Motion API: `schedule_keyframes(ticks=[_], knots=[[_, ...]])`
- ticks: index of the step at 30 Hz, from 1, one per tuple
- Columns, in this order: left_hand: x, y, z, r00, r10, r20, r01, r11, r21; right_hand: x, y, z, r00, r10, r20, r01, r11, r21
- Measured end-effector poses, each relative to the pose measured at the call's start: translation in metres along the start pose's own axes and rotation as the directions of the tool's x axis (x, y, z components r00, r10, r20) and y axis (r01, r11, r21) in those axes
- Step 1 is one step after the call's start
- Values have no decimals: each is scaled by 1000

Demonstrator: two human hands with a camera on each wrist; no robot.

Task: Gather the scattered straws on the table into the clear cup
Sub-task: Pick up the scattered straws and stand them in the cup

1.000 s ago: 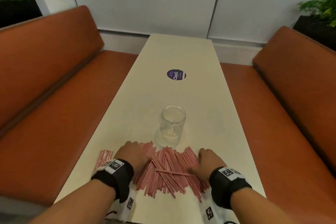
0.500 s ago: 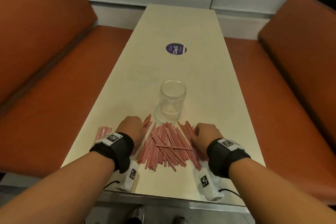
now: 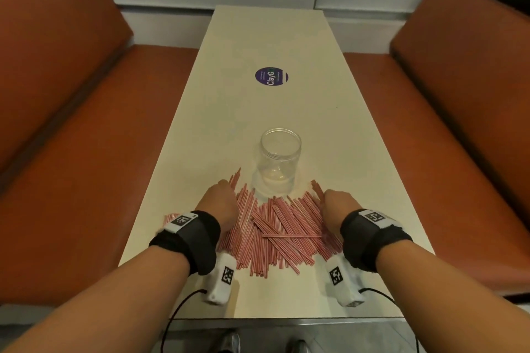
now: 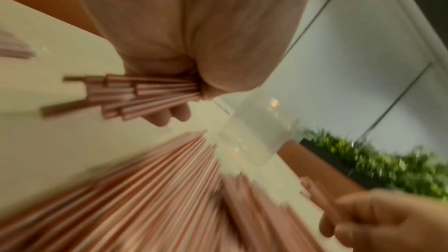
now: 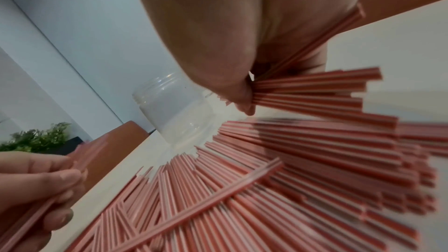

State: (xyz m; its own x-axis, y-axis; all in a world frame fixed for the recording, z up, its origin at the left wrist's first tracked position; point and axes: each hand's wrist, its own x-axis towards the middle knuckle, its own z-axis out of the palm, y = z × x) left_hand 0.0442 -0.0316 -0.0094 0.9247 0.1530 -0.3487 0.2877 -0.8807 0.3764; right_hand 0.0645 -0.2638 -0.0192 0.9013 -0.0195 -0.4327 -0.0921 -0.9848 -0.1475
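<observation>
Two straw bunches [image 3: 282, 228] inside curled fingers [image 4: 160, 120].

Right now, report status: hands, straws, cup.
Left hand and right hand each grip a bundle of straws. Straw pile on the table. Clear cup upright, no straws inside. Nothing blocking it.

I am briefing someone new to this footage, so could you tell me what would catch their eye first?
A fan of red-and-white straws spread over the near end of the pale table, with a clear cup standing empty just beyond it. The left hand and right hand flank the pile, each gripping a bunch of straws. Orange benches line both sides.
</observation>
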Motion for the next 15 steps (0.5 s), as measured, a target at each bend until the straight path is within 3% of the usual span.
schedule_keyframes(ticks=[2,4,7,9,11,12,13,15], knots=[[1,2,-12,998,14,-68,-28,977,-210,3,1,-4,1000,-9,-16,9,1000,29],[4,8,-27,994,29,-108,-78,868,-491,6,3,-11,999,-8,-51,12,997,81],[11,37,-54,992,40,-117,-121,520,-846,12,3,-22,992,-33,-121,58,976,208],[19,65,-71,987,101,-123,-147,289,-946,14,2,-31,983,-43,-181,100,942,320],[29,94,-82,969,168,-178,-201,125,-972,14,1,-39,969,-37,-245,138,901,412],[34,106,-84,959,188,-211,-232,97,-968,14,0,-43,963,-35,-266,154,882,445],[41,115,-81,952,199,-232,-261,131,-957,14,0,-46,960,-36,-279,169,867,470],[52,125,-67,949,224,-223,-287,314,-905,13,0,-50,955,-46,-293,196,841,504]])
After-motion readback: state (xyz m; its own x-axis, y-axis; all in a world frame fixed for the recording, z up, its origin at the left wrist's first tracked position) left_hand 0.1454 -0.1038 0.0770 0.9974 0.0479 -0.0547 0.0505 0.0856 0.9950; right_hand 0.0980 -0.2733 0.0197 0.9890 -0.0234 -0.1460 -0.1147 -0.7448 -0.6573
